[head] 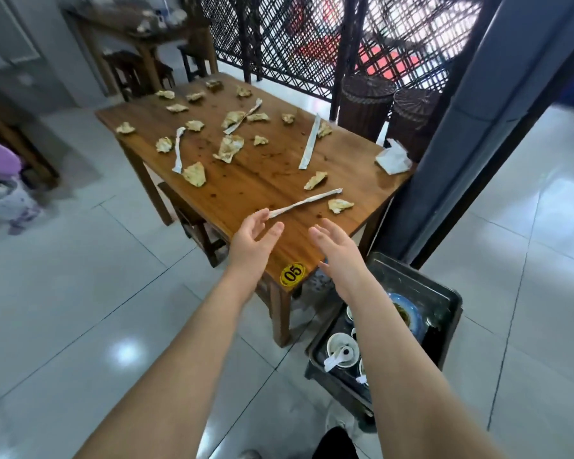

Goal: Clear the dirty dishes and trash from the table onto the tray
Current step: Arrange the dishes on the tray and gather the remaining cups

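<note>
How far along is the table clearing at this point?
Dishes look done: bowls and a blue plate sit in the tray, and none show on the table. Both hands are open and empty; the left hand nears a long paper wrapper. Left: the other wrappers, many crumpled napkins and a white tissue.

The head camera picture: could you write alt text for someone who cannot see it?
Two bare, open hands, left hand and right hand, reach toward a wooden table littered with crumpled napkins and long paper wrappers. A dark tray of dirty bowls sits low beside the table's near corner.
</note>
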### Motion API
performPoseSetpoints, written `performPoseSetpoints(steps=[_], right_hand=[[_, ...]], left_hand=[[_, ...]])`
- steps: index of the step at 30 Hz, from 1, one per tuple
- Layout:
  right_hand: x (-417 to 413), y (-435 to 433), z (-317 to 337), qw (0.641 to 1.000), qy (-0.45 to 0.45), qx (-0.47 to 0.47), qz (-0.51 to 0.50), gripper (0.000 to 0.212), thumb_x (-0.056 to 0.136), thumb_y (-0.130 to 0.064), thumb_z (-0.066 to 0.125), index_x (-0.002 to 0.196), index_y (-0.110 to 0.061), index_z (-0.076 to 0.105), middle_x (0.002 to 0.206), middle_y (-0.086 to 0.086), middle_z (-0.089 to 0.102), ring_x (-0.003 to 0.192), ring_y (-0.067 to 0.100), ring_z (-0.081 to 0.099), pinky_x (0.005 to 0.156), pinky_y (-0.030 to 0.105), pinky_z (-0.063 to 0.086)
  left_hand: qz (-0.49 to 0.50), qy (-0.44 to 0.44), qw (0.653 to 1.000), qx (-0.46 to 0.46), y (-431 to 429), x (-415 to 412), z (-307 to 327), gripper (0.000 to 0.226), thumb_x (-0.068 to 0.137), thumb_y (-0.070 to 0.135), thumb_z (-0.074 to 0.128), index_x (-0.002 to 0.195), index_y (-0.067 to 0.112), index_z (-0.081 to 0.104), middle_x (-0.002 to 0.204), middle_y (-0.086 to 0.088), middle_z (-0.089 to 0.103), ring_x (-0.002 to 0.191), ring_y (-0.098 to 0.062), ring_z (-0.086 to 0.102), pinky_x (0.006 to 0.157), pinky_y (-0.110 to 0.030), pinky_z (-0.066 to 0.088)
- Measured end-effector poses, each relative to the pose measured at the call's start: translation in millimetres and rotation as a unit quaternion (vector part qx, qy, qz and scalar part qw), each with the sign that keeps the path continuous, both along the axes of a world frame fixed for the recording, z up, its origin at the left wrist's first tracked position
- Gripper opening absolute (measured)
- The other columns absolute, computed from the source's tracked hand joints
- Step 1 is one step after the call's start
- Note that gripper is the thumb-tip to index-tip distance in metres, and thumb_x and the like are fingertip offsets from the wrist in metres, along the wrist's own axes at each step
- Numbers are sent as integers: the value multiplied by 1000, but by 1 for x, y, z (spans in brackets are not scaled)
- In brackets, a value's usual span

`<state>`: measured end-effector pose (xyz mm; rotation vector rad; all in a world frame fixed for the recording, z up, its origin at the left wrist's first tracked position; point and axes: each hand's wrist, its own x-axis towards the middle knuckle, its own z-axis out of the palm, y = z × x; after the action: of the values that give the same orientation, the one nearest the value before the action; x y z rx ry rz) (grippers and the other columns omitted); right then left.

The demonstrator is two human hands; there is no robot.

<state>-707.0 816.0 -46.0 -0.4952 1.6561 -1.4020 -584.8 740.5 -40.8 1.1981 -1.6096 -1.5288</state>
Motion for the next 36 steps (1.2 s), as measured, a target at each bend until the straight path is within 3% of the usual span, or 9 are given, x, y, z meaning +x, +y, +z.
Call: performPoseSetpoints(steps=[2,10,14,19,25,30,36], right_hand=[[22,-11,14,1000,11,0,9,60,94,-38,57,148,-25,33,150,-2,39,136,19,38,113,42,31],[68,-42,50,999,38,-9,31,61,94,-38,56,148,-24,31,152,-1,37,137,21,37,110,41,34],[70,-52,56,997,63,2,38,60,94,-39,55,148,-25,32,151,-1,38,136,22,39,111,42,35],[60,-72,49,998,57,17,28,58,96,-43,49,148,-25,32,152,0,36,137,23,38,112,44,35],[34,-115,30,998,59,15,23,58,96,-41,52,148,-25,31,150,-1,39,135,20,40,113,46,33],[-4,-152,33,998,65,15,-5,59,94,-42,54,146,-25,35,149,1,41,135,23,40,109,41,34],[-32,-181,23,998,60,23,-19,58,94,-38,57,146,-24,36,149,1,42,135,23,40,107,38,36]], left_hand=[[13,-1,1000,5,-8,26,10,44,95,37,56,137,27,47,142,4,48,132,-14,42,94,-25,39],[61,20,998,14,-39,87,40,43,96,37,55,137,29,47,141,7,48,131,-15,42,93,-27,37],[82,46,995,29,-52,94,45,41,95,36,55,135,29,49,139,7,50,130,-16,45,103,-33,39],[90,56,993,45,-78,87,45,37,97,35,52,134,30,49,139,6,50,131,-18,44,108,-39,38],[73,57,995,48,-126,56,41,37,97,31,53,133,28,49,128,11,52,127,-15,47,104,-33,41],[59,40,997,40,-165,15,41,28,98,29,53,126,33,53,122,13,55,124,-14,50,107,-39,42],[22,15,999,35,-192,-22,31,32,99,27,51,130,34,52,114,19,53,116,-9,49,97,-29,44]])
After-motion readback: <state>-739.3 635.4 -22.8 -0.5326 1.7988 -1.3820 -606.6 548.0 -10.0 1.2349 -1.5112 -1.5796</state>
